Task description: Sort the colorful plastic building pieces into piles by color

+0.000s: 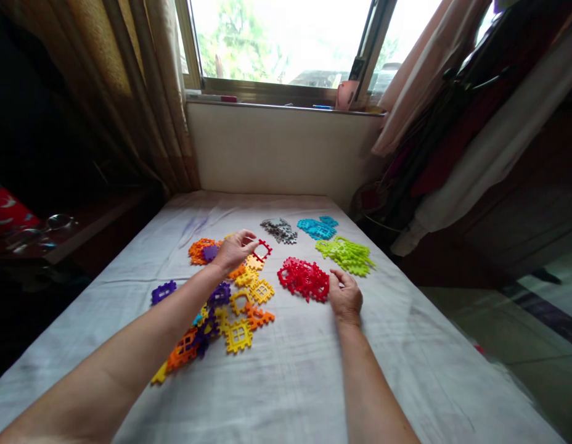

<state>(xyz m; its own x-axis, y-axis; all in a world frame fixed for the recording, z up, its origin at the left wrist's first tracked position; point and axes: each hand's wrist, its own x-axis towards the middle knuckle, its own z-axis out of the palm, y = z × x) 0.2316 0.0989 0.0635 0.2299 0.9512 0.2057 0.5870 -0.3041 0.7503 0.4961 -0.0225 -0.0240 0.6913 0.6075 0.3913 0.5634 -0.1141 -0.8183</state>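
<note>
My left hand (237, 250) pinches a red frame-shaped piece (262, 250) above the mixed pieces. My right hand (346, 295) rests at the right edge of the red pile (304, 279), its fingers curled against it; whether it grips a piece is hidden. Beneath and around my left arm lie mixed yellow (238, 335), orange (259, 316) and purple pieces (164, 292). Behind the red pile are grey pieces (279, 229), blue pieces (317, 228) and lime green pieces (346, 254).
The pieces lie on a pale cloth-covered surface (295, 382) that ends at a low wall (281, 148) under a window. A pink cup (346, 95) stands on the sill. Curtains (151, 92) hang at left, clothes (489, 123) at right.
</note>
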